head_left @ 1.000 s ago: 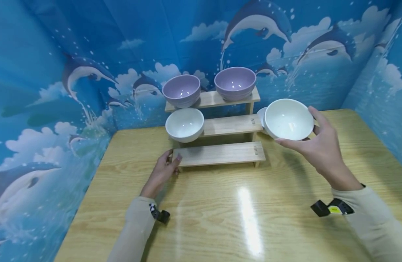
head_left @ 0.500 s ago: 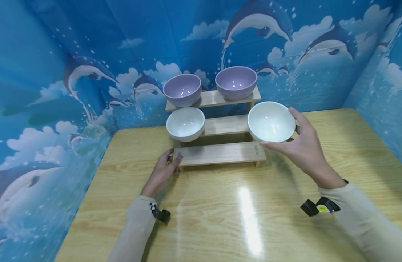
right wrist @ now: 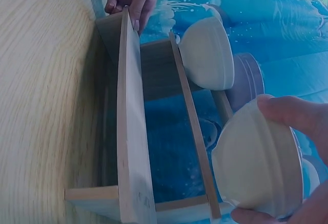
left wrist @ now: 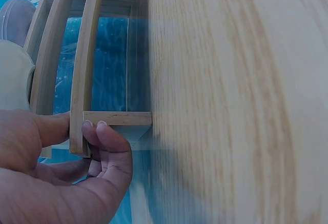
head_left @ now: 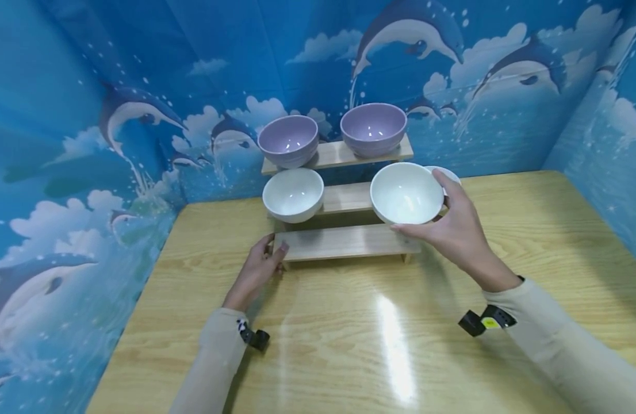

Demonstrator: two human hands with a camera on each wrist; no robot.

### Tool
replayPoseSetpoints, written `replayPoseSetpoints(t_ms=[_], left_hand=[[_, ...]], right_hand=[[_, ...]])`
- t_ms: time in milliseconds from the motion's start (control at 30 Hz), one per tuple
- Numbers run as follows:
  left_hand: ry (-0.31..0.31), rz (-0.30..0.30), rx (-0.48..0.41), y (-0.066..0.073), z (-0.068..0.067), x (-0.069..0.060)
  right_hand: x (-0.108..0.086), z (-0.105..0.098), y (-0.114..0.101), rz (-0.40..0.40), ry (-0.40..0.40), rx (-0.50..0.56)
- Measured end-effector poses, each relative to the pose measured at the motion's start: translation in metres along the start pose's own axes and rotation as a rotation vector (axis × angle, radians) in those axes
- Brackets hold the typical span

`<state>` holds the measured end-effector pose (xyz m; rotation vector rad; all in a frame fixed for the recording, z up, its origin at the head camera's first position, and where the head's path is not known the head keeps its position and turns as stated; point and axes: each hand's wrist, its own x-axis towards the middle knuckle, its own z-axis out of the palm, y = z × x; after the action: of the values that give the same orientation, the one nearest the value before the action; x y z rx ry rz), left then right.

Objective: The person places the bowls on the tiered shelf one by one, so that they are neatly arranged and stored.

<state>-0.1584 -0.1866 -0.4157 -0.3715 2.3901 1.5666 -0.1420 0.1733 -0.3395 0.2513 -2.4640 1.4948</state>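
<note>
A three-tier wooden stand (head_left: 344,242) stands on the table. My left hand (head_left: 257,269) pinches the left end of its lowest board, thumb on top and fingertips below, as the left wrist view shows. My right hand (head_left: 460,233) grips a white bowl (head_left: 407,194) by its right side, thumb and fingers spread around it. That bowl is at the right end of the middle board (head_left: 349,198); whether it touches the board I cannot tell. Another white bowl (head_left: 293,195) sits at the middle board's left end. Two purple bowls (head_left: 288,141) (head_left: 374,130) stand on the top board.
Part of a further white dish (head_left: 445,173) shows behind my right hand, mostly hidden. The wood-grain table (head_left: 338,333) reaches toward me. A blue dolphin-print cloth (head_left: 219,69) hangs behind and along both sides.
My right hand has carried the white bowl leftward, from beside the stand to the middle board's right end. My left hand has stayed on the lowest board.
</note>
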Motion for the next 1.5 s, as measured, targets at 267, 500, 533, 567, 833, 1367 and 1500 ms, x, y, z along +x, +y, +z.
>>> replayPoseSetpoints(t_ms=[267, 500, 533, 567, 833, 1367, 1500], left_hand=[[-0.005, -0.010, -0.004, -0.001, 0.000, 0.001], [0.000, -0.021, 0.001, 0.002, 0.000, 0.002], [0.001, -0.018, 0.005, 0.002, -0.001, 0.002], [0.002, -0.013, 0.008, 0.002, -0.001, 0.002], [-0.002, -0.001, -0.006, 0.002, -0.002, 0.002], [0.005, -0.007, 0.002, -0.001, -0.001, 0.002], [0.009, -0.017, -0.004, 0.001, 0.000, 0.002]], right_hand=[[0.001, 0.008, -0.003, 0.015, -0.029, 0.040], [0.005, 0.014, -0.006, 0.048, -0.037, 0.042], [0.006, 0.015, -0.007, 0.051, -0.037, 0.045], [0.007, 0.016, -0.007, 0.052, -0.038, 0.046], [0.012, 0.021, -0.008, 0.074, -0.038, 0.043], [0.019, 0.030, -0.009, 0.079, -0.029, 0.048], [0.021, 0.031, -0.010, 0.072, -0.026, 0.068]])
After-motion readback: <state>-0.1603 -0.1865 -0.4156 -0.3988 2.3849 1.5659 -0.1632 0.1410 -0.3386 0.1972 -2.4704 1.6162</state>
